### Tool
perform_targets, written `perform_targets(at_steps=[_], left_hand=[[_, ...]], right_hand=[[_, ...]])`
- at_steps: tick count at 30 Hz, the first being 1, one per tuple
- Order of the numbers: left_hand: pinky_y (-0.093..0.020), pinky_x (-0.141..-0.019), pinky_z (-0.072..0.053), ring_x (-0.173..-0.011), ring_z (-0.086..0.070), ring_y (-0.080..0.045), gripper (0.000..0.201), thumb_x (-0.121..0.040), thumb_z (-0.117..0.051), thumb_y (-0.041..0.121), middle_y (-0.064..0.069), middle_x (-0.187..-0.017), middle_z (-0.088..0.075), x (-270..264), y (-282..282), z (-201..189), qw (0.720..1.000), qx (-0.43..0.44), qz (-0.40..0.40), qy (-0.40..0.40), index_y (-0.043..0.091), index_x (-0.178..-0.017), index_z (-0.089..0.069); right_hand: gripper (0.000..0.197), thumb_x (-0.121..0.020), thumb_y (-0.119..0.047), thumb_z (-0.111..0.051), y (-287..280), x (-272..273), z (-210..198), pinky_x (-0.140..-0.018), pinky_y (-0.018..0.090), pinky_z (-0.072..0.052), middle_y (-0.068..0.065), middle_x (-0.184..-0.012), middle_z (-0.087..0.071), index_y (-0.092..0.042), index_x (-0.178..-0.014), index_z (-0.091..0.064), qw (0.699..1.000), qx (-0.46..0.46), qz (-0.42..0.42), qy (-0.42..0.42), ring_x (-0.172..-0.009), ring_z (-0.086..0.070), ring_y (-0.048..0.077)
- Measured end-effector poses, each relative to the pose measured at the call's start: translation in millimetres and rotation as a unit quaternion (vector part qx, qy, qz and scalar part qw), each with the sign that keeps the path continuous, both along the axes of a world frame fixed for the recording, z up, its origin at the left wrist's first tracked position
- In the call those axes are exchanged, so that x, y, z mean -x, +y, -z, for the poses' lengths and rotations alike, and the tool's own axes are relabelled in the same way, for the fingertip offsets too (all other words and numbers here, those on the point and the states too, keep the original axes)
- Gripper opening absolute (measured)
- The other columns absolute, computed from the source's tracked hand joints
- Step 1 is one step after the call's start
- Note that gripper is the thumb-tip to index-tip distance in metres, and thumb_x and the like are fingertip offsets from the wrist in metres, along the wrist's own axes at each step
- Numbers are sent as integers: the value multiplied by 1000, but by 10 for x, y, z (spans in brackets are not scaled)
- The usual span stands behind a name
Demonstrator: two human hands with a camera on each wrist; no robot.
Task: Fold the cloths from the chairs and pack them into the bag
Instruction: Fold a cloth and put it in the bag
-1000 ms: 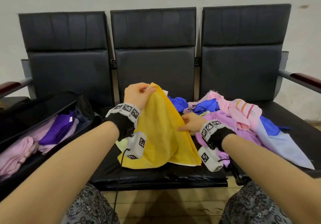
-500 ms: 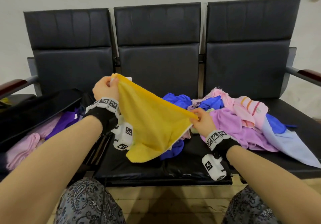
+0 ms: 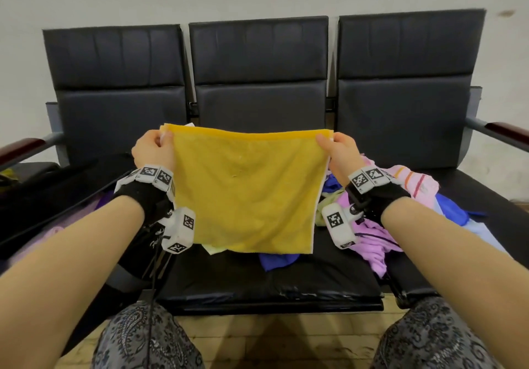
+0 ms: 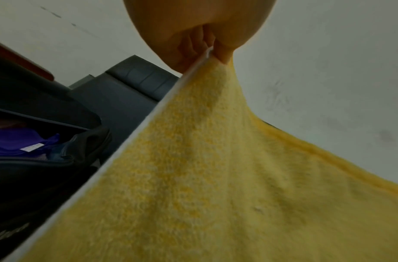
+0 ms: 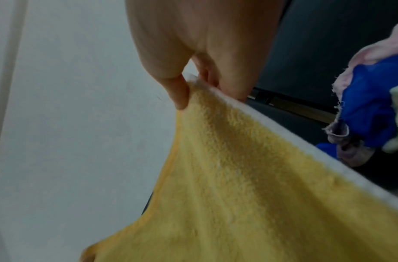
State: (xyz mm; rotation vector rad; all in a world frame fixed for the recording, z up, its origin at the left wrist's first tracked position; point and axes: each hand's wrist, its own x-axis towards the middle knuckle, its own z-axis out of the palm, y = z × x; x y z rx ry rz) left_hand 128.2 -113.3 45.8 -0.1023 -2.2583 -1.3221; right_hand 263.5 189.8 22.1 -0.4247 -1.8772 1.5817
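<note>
Row of three black chairs (image 3: 257,105), with the black bag (image 3: 57,191) lying open on the seat to the outside of your left fingers. You are working in the folding step: one cloth is being held spread out, not yet folded, and by the look of the heap many others are waiting. The loose heap of cloths (image 3: 406,197) — pink, lilac, blue — is lying on the seats behind and to the outside of your right fingers; a purple folded cloth (image 4: 16,141) is already sitting in the bag.

The yellow terry cloth (image 3: 246,191) is hanging in the air between your two sets of fingers, above the middle seat. It is showing as a flat, nearly square sheet with a nubbly pile, a pale edging down its sides, and its top edge drawn taut.

Your left hand (image 3: 153,151) is pinching the top corner on its side between thumb and curled fingers (image 4: 188,49). Your right hand (image 3: 340,151) is pinching the opposite top corner the same way, thumb (image 5: 177,95) on the near face.

The next move probably calls for bringing the two pinched corners together, or lowering the cloth onto the seat, so that the edges are meeting squarely for the first fold.
</note>
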Motion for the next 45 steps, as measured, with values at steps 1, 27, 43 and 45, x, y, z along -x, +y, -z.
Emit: perform_targets(at_steps=[1, 27, 43, 45], left_hand=[[-30, -72, -37, -84, -53, -26, 30, -97, -45, 27, -11, -90, -59, -23, 22, 25, 1000, 6, 16, 0, 4, -104, -63], [-12, -59, -41, -65, -53, -2, 22, -89, -60, 39, 13, -67, -57, -821, 1027, 664, 975, 20, 216, -40, 19, -82, -65], [-34, -80, -50, -87, -58, -16, 17, -86, -62, 24, -2, -94, -63, -916, 1115, 676, 956, 35, 288, -32, 13, -98, -65], [-32, -82, -49, -90, -59, -17, 20, -87, -60, 20, -3, -95, -62, -906, 1101, 637, 954, 37, 297, -14, 11, -103, -65]], right_hand=[[26, -83, -32, -64, -14, 14, 35, -70, 43, -46, 11, -76, -46, -9, -81, -52, 1000, 5, -2, -9, -74, -48, 23], [19, -87, -15, -68, -751, 9, 385, -83, 34, -57, 18, -99, -71, -1, -99, -70, 972, 150, -173, -45, -94, -70, 25], [26, -79, 2, -70, -643, -30, 355, -73, 27, -57, 12, -98, -65, -7, -102, -62, 990, -85, -112, -12, -89, -65, 20], [38, -80, -3, -69, -586, 6, 317, -89, 26, -49, 5, -116, -63, -15, -116, -62, 974, -186, -125, -24, -107, -58, 15]])
